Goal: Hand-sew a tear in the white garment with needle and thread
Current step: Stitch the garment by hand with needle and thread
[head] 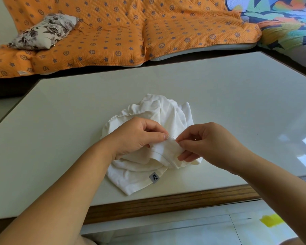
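A crumpled white garment (168, 115) with a small grey label lies in the middle of the pale table (78, 121). My left hand (136, 137) pinches a raised fold of the cloth between thumb and fingers. My right hand (207, 144) grips the same fold from the right, thumb on top and fingers underneath. Between the two thumbs a thin needle (172, 138) shows faintly at the top of the fold. Thread is too fine to make out.
The table has a wooden front edge (166, 204). Behind it stands a sofa under an orange patterned cover (124, 32), with a floral cushion (44, 30) on the left. A colourful blanket (286, 23) lies at the far right. Pale floor tiles show below.
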`<state>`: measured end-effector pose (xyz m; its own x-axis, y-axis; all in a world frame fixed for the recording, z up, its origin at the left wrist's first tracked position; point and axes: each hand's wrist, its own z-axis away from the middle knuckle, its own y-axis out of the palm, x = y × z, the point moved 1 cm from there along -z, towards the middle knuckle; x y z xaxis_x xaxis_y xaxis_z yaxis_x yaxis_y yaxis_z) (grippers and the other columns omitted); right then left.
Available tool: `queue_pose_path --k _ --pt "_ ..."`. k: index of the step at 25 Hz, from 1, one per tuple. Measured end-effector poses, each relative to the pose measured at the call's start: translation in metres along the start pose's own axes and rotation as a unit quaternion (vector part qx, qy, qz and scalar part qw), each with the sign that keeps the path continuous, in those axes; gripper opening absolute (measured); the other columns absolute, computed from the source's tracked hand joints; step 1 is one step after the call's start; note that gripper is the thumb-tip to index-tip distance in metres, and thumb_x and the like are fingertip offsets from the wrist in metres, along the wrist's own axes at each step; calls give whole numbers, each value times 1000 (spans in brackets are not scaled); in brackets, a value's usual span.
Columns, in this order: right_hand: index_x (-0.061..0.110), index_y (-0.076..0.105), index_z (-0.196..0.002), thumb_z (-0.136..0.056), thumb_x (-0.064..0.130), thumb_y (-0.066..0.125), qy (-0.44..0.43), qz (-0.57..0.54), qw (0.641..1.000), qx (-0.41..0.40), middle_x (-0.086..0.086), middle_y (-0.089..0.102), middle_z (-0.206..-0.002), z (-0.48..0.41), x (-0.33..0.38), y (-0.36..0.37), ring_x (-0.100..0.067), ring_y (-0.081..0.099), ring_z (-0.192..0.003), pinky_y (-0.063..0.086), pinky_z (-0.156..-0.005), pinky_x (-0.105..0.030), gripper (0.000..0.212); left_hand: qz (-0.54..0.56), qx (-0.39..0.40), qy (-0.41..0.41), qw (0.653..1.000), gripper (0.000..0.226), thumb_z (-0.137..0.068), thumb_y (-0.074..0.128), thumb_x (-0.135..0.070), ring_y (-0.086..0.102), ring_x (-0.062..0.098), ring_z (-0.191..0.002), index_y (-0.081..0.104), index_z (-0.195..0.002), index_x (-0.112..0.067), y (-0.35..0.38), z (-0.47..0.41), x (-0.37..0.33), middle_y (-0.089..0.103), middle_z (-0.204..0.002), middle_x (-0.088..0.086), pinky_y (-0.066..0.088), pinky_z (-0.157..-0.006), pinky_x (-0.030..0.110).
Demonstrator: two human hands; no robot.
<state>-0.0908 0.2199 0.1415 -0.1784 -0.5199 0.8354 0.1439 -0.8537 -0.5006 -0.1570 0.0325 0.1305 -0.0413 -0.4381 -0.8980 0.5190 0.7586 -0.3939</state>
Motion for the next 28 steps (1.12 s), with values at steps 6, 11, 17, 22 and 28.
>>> queue_pose_path --k 6,11,17,22,28 --pt "19 74 -88 -92 11 60 -4 -5 1000 6 -1 76 -69 0 0 0 -13 74 -66 59 -83 -39 17 2 3 1 1000 14 -87 72 -16 64 5 -85 78 -80 -26 -1 0 0 74 -83 -7 50 -94 40" --pt "19 74 -88 -93 10 60 -5 -9 1000 12 -1 76 -69 -2 -1 0 -12 74 -66 60 -81 -32 17 0 7 3 1000 17 -87 72 -17 65 8 -89 79 -79 -30 -2 -1 3 75 -87 -5 49 -98 45" --pt "12 73 -90 -93 5 61 -6 -51 998 22 -7 76 -70 -2 -3 -1 -18 74 -66 59 -67 -20 14 5 15 3 1000 14 -87 72 -19 65 11 -91 79 -82 -29 -4 -1 4 75 -91 -2 48 -100 47" --pt "11 73 -89 -93 4 62 -10 -70 997 31 -10 76 -71 -3 -4 -1 -19 74 -65 57 -62 -17 14 6 20 5 1000 11 -86 72 -21 66 12 -95 79 -83 -29 -4 -1 5 76 -95 0 47 -101 48" --pt "18 74 -87 -93 8 62 -30 -64 997 42 -8 76 -72 -3 -4 2 -20 75 -68 59 -69 -20 16 8 42 2 999 8 -86 72 -23 64 10 -92 79 -85 -28 -2 -2 4 75 -91 -3 49 -99 43"
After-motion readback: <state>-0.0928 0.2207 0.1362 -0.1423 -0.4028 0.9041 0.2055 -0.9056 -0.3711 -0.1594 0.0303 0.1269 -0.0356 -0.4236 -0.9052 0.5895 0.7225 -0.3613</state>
